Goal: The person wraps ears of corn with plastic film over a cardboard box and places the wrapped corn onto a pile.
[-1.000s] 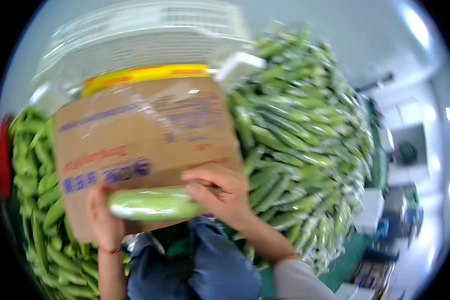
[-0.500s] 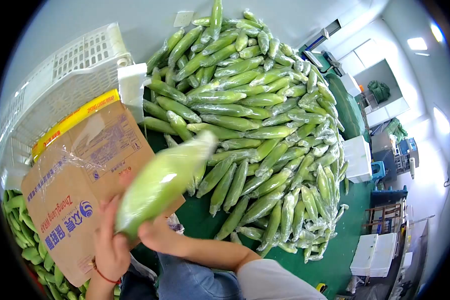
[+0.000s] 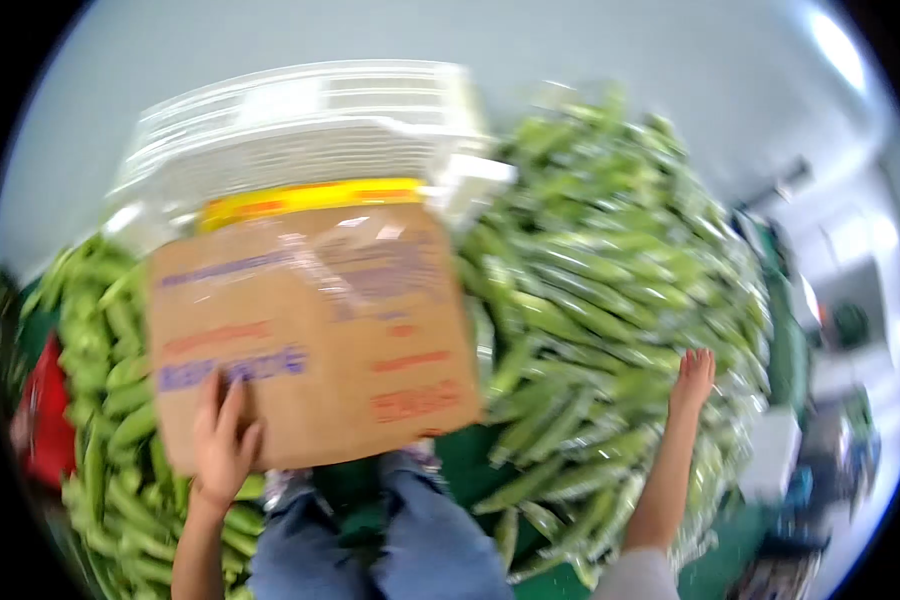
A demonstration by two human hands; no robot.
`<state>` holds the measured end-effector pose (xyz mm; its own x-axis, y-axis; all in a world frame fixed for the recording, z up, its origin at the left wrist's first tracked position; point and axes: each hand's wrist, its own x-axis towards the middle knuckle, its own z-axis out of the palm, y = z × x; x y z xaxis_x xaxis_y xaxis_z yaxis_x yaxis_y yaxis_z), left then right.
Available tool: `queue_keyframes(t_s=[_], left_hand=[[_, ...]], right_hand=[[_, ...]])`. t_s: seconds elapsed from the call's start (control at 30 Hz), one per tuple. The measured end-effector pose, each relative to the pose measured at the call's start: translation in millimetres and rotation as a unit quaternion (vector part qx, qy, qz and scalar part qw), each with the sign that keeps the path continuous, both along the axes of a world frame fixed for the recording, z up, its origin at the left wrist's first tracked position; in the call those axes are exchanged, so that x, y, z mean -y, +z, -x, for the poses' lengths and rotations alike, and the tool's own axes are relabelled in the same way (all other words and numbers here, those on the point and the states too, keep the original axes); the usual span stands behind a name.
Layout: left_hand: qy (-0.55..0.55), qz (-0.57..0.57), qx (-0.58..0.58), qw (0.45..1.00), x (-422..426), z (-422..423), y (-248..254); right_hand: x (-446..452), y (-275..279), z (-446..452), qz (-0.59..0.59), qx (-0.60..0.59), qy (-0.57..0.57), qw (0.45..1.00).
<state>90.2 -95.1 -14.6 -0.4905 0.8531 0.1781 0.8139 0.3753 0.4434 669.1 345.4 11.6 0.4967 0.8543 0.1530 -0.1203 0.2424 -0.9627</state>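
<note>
My left hand rests with fingers spread on the lower left of a brown cardboard sheet printed in blue and red. Stretched out to the right, my right hand is over a big heap of film-wrapped ears of corn in green husks. Its fingers look extended, though blurred, and no ear shows in them. A yellow box edge with red lettering runs along the cardboard's far side. Left of the cardboard lies a pile of unwrapped green ears.
A white plastic crate stands behind the cardboard against the wall. Something red is at the far left. White boxes stand right of the heap on the green floor. My knees are below the cardboard.
The wrapped ear that was between both hands has left them. My right hand has swung out right over the heap, while my left has come down on the cardboard. The view has turned left.
</note>
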Motion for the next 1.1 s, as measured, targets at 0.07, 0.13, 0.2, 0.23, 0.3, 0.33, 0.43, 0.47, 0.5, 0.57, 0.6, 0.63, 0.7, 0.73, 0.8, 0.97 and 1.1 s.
queue_keyframes(t_s=[0.07, 0.13, 0.2, 0.23, 0.3, 0.33, 0.43, 0.47, 0.5, 0.57, 0.6, 0.63, 0.7, 0.73, 0.8, 0.97, 1.1], left_hand=[[0.089, -0.008, 0.017, 0.996, 9.1, 19.4, 8.1], [0.098, -0.040, -0.007, 0.994, -12.2, 54.9, 4.3], [0.094, -0.060, -0.042, 0.993, -42.6, 87.4, 4.2], [0.104, -0.064, -0.070, 0.990, -53.7, 105.8, 0.5], [0.089, -0.054, -0.161, 0.981, -72.5, 139.6, -2.7], [0.027, -0.084, -0.167, 0.982, -81.6, 161.7, -9.3], [-0.078, -0.108, -0.133, 0.982, -93.3, 187.7, -13.5], [-0.092, -0.145, -0.155, 0.973, -86.3, 189.9, -16.2], [-0.059, -0.137, -0.117, 0.982, -69.5, 174.9, -5.6], [-0.076, -0.207, -0.142, 0.965, -22.1, 157.2, -6.9], [-0.088, -0.228, -0.187, 0.952, 4.5, 144.7, -0.3], [-0.133, -0.173, -0.131, 0.967, 38.0, 128.5, 10.5], [-0.144, -0.173, -0.155, 0.962, 90.4, 89.7, -1.0], [-0.131, -0.150, -0.136, 0.970, 115.4, 67.7, -11.2], [-0.110, -0.136, -0.118, 0.977, 150.2, 30.7, -27.0], [0.242, 0.198, -0.138, 0.940, 213.8, 48.3, -120.9], [0.265, 0.399, -0.007, 0.878, 225.5, 84.0, -175.3]], right_hand=[[60.3, 0.7, 184.2, 0.104, 0.245, 0.300, 0.916], [136.6, 4.4, 301.1, -0.063, 0.523, 0.431, 0.732], [160.7, 4.0, 388.8, -0.240, 0.575, 0.441, 0.646], [151.3, -6.0, 413.7, -0.254, 0.553, 0.442, 0.659], [132.5, -38.7, 452.8, -0.271, 0.510, 0.444, 0.685], [124.6, -42.4, 466.6, -0.288, 0.506, 0.450, 0.677], [123.9, -30.7, 457.9, -0.154, 0.566, 0.423, 0.691], [130.9, -45.6, 442.2, 0.007, 0.275, 0.500, 0.821], [126.6, -39.2, 420.2, 0.006, 0.321, 0.497, 0.806], [108.8, -58.0, 360.1, -0.053, 0.306, 0.486, 0.817], [135.6, -30.4, 354.6, -0.053, 0.374, 0.494, 0.783], [154.7, -23.5, 340.6, 0.001, 0.378, 0.507, 0.775], [179.9, -30.9, 312.2, -0.018, 0.429, 0.554, 0.714], [190.0, -36.7, 301.4, -0.091, 0.468, 0.584, 0.657], [216.1, -44.7, 291.4, 0.011, 0.444, 0.601, 0.665], [224.9, -36.8, 302.7, -0.073, 0.530, 0.583, 0.612], [230.3, -18.8, 317.3, 0.033, 0.484, 0.598, 0.638]])
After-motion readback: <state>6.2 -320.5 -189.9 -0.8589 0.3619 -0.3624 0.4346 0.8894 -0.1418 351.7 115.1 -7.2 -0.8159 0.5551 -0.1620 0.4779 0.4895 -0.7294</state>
